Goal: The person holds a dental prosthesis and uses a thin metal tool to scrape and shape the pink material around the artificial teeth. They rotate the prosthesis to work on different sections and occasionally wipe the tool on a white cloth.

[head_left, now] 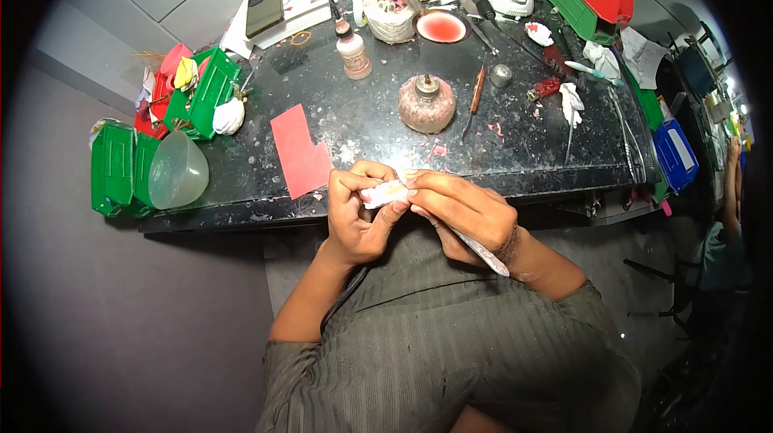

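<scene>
Black table [499, 147] stretches out beyond the left hand [358, 224], which pinches a small white piece [384, 195]; close against it, the right hand [475, 212] grips a metal tool [488, 257]. Short, light strokes, hands braced together, would likely work best.
</scene>
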A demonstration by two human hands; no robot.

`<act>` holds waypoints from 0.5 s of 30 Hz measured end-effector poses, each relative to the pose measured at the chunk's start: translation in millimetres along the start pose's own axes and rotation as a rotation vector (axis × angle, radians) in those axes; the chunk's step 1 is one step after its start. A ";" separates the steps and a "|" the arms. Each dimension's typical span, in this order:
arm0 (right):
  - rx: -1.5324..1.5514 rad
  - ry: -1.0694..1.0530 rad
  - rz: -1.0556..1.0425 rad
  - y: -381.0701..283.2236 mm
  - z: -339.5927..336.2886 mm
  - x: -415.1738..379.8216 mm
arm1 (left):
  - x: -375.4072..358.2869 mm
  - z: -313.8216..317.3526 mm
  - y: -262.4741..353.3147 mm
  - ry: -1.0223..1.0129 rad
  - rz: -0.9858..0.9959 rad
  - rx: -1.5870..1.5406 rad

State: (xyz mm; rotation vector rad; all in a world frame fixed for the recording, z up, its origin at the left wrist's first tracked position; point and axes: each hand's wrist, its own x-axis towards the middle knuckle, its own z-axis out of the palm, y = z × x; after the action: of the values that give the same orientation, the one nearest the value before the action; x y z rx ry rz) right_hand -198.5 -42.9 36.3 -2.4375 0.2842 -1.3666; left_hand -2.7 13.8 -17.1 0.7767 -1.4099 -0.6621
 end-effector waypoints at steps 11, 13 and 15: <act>0.290 0.142 0.267 -8.3 -0.7 5.3 | 9.9 7.9 -4.1 0.123 0.037 -0.050; 0.357 0.179 0.316 -8.8 1.1 3.9 | 12.6 10.6 3.2 0.130 -0.044 -0.015; 0.393 0.173 0.320 -8.3 3.6 3.4 | 16.0 14.5 15.5 0.129 -0.203 0.011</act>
State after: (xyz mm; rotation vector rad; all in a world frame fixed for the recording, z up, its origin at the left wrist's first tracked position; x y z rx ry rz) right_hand -193.6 -35.7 40.4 -1.8686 0.3867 -1.3432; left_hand -16.8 9.2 4.9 0.9632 -1.2281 -0.7465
